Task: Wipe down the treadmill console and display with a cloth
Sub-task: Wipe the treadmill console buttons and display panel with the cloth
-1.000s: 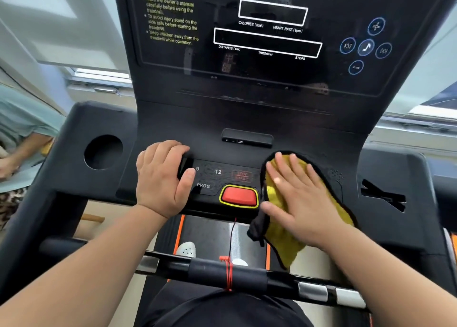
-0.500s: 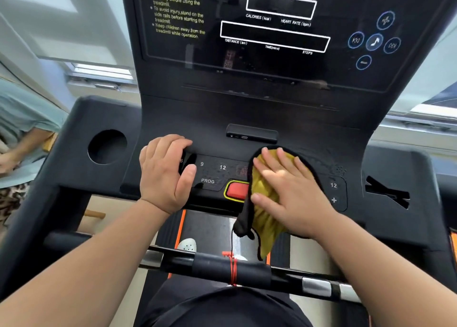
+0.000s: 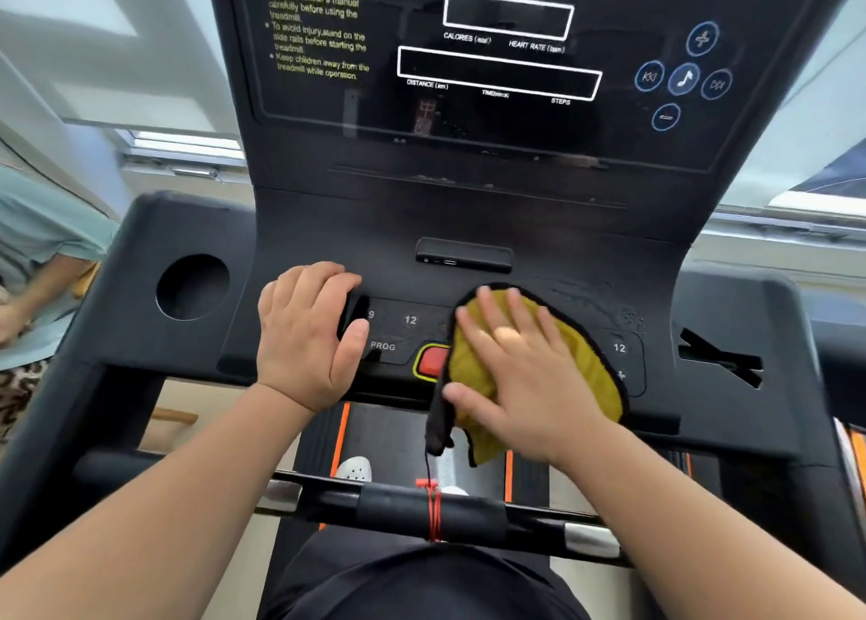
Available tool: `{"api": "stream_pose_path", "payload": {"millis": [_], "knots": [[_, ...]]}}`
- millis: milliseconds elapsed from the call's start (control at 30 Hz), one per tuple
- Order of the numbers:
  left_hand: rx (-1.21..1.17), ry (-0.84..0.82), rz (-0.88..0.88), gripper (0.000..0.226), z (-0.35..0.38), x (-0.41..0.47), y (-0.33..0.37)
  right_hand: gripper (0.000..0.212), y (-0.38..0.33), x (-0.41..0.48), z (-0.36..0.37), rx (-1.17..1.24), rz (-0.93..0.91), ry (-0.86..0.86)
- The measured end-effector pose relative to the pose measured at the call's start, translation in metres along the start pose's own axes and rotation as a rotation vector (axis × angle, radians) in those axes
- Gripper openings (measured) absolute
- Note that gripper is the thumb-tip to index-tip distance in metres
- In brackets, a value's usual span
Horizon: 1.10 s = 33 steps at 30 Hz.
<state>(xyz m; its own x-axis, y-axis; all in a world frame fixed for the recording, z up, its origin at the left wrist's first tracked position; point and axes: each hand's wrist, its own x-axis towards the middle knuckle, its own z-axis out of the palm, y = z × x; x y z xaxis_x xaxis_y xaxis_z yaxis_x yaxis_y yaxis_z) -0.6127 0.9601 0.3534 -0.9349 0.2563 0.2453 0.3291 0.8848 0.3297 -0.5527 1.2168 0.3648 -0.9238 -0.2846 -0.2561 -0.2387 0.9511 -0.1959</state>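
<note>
Pressing the cloth (image 3: 593, 371) flat with spread fingers, the right hand (image 3: 525, 375) holds it at the front edge of the console (image 3: 468, 216), partly covering the red button (image 3: 432, 360). The left hand (image 3: 304, 333) rests loosely curled on the keypad's (image 3: 403, 333) left end.

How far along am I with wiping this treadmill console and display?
Early to midway, I'd say. Done: damp-looking streaks right of the cloth suggest that patch got wiped. In hand: your right hand presses the cloth flat on the button panel, partly over the red stop button, while your left hand rests on the panel's left end. Left: the display, and the speckled ledge below it.
</note>
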Motion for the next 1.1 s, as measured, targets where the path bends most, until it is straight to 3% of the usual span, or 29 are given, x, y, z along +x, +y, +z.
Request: {"api": "stream_pose_path", "payload": {"millis": [167,300,433,567,667,833,967,1100], "knots": [[0.097,-0.028,0.063,0.055,0.000,-0.001,0.004,0.099,0.052,-0.039,0.008,-0.030,0.360,0.074],[0.086,-0.049,-0.049,0.056,-0.001,0.005,0.015,0.100,0.068,-0.020,0.003,0.000,0.562,0.153],[0.053,-0.029,-0.074,0.059,0.004,0.019,0.036,0.096,0.065,0.023,-0.010,-0.016,0.430,0.222],[0.066,-0.071,-0.058,0.060,0.014,0.026,0.045,0.086,0.050,0.023,-0.007,-0.113,0.097,0.117],[0.071,-0.073,-0.058,0.060,0.019,0.027,0.044,0.078,0.057,-0.016,0.007,-0.127,-0.041,0.053],[0.047,-0.035,-0.069,0.058,0.021,0.026,0.042,0.079,0.094,-0.048,0.013,-0.129,0.118,0.057],[0.048,-0.034,-0.070,0.058,0.022,0.027,0.043,0.098,0.102,-0.009,-0.006,-0.135,0.271,0.135],[0.061,-0.048,-0.074,0.058,0.022,0.029,0.044,0.110,0.091,0.024,-0.015,-0.124,0.291,0.192]]}}
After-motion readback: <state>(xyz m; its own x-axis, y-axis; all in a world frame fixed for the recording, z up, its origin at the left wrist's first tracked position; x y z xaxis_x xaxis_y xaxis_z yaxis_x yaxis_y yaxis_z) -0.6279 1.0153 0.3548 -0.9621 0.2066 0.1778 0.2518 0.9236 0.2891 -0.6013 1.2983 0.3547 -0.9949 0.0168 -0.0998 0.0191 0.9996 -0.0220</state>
